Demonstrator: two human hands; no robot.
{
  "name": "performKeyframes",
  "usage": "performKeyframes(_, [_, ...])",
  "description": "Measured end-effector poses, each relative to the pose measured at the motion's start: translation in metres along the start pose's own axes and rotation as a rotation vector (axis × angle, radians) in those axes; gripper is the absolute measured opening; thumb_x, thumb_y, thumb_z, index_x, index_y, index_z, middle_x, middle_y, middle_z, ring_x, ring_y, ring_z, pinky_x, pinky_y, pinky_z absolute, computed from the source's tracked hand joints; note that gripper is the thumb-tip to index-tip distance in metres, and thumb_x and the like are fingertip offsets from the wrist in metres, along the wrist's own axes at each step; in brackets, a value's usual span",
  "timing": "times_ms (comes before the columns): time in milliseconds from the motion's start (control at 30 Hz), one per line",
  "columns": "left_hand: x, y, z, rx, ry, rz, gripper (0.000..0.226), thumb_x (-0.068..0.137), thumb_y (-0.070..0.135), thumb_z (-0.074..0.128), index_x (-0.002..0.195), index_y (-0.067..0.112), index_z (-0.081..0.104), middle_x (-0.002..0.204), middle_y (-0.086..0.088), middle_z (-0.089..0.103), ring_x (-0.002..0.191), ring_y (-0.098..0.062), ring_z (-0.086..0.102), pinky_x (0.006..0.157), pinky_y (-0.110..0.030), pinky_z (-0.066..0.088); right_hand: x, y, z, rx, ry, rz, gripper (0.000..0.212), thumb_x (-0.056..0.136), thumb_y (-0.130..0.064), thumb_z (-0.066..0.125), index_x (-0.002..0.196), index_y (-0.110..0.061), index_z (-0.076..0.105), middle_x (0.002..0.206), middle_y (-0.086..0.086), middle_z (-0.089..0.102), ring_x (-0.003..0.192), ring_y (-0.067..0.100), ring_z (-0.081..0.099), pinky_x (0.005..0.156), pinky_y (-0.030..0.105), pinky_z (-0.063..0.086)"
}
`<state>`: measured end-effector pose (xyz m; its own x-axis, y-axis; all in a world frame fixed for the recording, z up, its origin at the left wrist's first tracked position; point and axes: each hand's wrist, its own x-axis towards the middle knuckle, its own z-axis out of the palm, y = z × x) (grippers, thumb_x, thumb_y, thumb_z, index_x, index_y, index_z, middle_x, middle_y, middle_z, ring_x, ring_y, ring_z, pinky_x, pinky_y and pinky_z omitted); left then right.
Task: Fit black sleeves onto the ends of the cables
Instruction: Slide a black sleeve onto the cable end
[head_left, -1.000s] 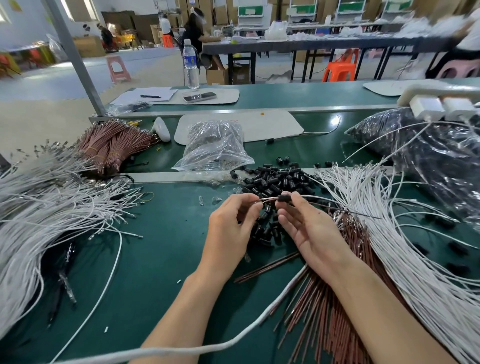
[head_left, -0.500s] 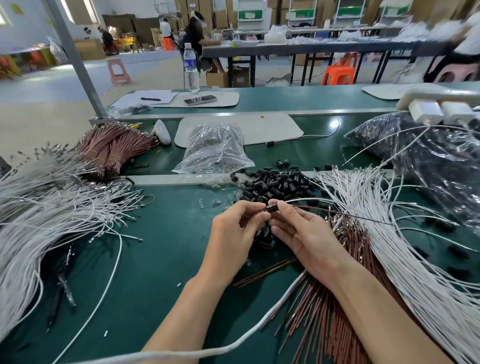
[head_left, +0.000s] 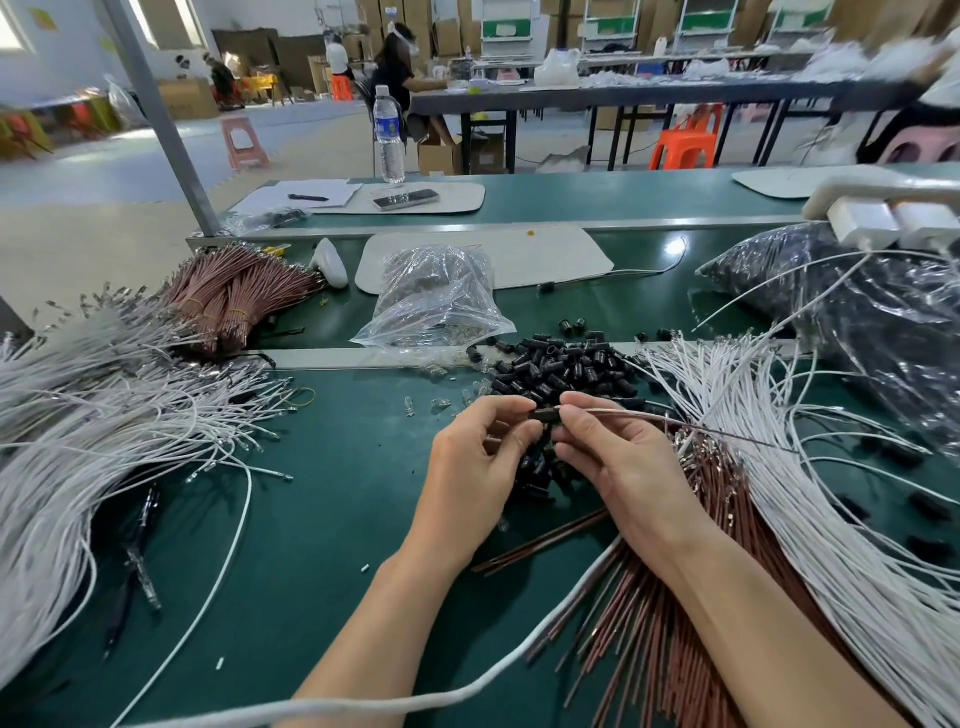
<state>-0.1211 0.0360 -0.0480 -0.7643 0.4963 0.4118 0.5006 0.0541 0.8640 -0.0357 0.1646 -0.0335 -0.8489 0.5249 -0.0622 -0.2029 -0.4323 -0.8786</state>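
Both hands raised over the sleeve pile (head_left: 561, 364), palms facing each other; left hand (head_left: 467, 467) fingers pinch black sleeve (head_left: 545, 414), right hand (head_left: 623, 462) fingers pinch brown cable (head_left: 675, 422) just beside it; sleeve axis horizontal, cable trails right

1. The surface (head_left: 332, 519) is dark green.
2. The sleeve pile (head_left: 561, 364) is glossy black.
3. The loose cables (head_left: 831, 493) on the right are white; those on the left (head_left: 78, 441) are white too.
4. The cables under the right forearm (head_left: 675, 649) are reddish brown, as is the bundle (head_left: 234, 296) further back.
5. The stool (head_left: 680, 143) is orange.
6. The bottle (head_left: 388, 135) is clear with a blue label.
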Motion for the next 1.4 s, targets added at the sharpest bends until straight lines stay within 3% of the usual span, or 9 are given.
performKeyframes(167, [-0.0009,-0.0019,0.0016,0.052,-0.048,0.007,0.016,0.096,0.042,0.065,0.110,0.035,0.065,0.097,0.020,0.070,0.090,-0.006,0.067,0.074,-0.013,0.049,-0.0016,0.0007,0.0005,-0.151,0.046,-0.064,0.011,0.085,-0.016,0.077,0.095,-0.019,0.081,0.095,0.010,0.079,0.092,0.018,0.076,0.072,0.020,0.058])
performKeyframes(267, [-0.0021,-0.0012,0.0022,0.129,-0.093,0.016,0.027,0.095,0.055,0.056,0.112,0.035,0.062,0.096,0.018,0.070,0.093,-0.004,0.067,0.080,-0.026,0.055,-0.0036,0.0014,0.0024,-0.180,0.005,-0.055,0.011,0.084,-0.022,0.075,0.094,-0.023,0.082,0.098,0.009,0.079,0.095,0.020,0.076,0.074,0.020,0.059])
performKeyframes(500, [-0.0047,0.0017,0.0025,0.190,-0.127,-0.021,0.026,0.098,0.063,0.034,0.099,0.040,0.046,0.087,0.009,0.070,0.082,-0.011,0.066,0.072,-0.041,0.054,-0.0041,0.0031,0.0030,-0.183,-0.083,-0.030,0.025,0.086,-0.027,0.067,0.103,-0.011,0.075,0.101,0.009,0.079,0.096,0.020,0.076,0.073,0.019,0.059])
performKeyframes(700, [-0.0052,0.0014,0.0009,0.291,-0.133,-0.037,0.025,0.099,0.056,0.026,0.095,0.037,0.041,0.089,0.020,0.057,0.091,-0.010,0.051,0.071,-0.028,0.036,-0.0053,0.0028,0.0050,-0.091,-0.106,-0.011,0.027,0.088,-0.027,0.063,0.102,-0.007,0.072,0.101,0.013,0.078,0.097,0.023,0.076,0.075,0.020,0.059])
performKeyframes(833, [-0.0033,-0.0004,0.0005,0.261,-0.128,-0.070,0.018,0.102,0.053,0.032,0.095,0.041,0.044,0.086,0.023,0.057,0.091,-0.010,0.051,0.071,-0.025,0.035,-0.0059,0.0021,0.0045,-0.116,-0.102,-0.034,0.029,0.089,-0.028,0.062,0.106,-0.006,0.071,0.102,0.013,0.078,0.099,0.024,0.075,0.077,0.021,0.059])
performKeyframes(1033, [-0.0031,-0.0040,0.0007,0.310,-0.063,-0.084,0.028,0.099,0.062,0.034,0.107,0.039,0.048,0.083,0.022,0.062,0.102,0.022,0.036,0.084,-0.026,0.037,-0.0050,0.0047,0.0035,-0.117,-0.057,-0.062,0.031,0.086,-0.029,0.066,0.107,-0.008,0.072,0.105,0.011,0.078,0.100,0.021,0.075,0.075,0.020,0.059])
performKeyframes(1200, [-0.0017,-0.0027,0.0059,0.462,-0.037,-0.038,0.051,0.098,0.065,0.018,0.106,0.030,0.054,0.095,0.015,0.065,0.092,0.001,0.043,0.098,-0.032,0.034,-0.0046,0.0054,0.0025,-0.104,-0.082,-0.055,0.032,0.087,-0.028,0.064,0.110,-0.006,0.069,0.108,0.010,0.078,0.104,0.022,0.074,0.075,0.020,0.059])
performKeyframes(1300, [0.0007,-0.0018,0.0063,0.490,-0.021,-0.032,0.054,0.099,0.065,0.015,0.094,0.028,0.053,0.088,0.012,0.065,0.091,-0.006,0.055,0.099,-0.032,0.030,-0.0047,0.0052,0.0038,-0.105,-0.097,-0.052,0.032,0.087,-0.027,0.063,0.110,-0.005,0.069,0.108,0.009,0.078,0.104,0.022,0.074,0.075,0.020,0.059])
performKeyframes(1400, [0.0013,-0.0026,0.0052,0.516,-0.009,-0.048,0.057,0.098,0.070,0.012,0.082,0.027,0.047,0.078,0.009,0.061,0.085,-0.011,0.053,0.095,-0.031,0.029,-0.0045,0.0055,0.0051,-0.108,-0.099,-0.050,0.032,0.088,-0.026,0.063,0.111,-0.004,0.068,0.108,0.010,0.078,0.104,0.022,0.074,0.077,0.021,0.059])
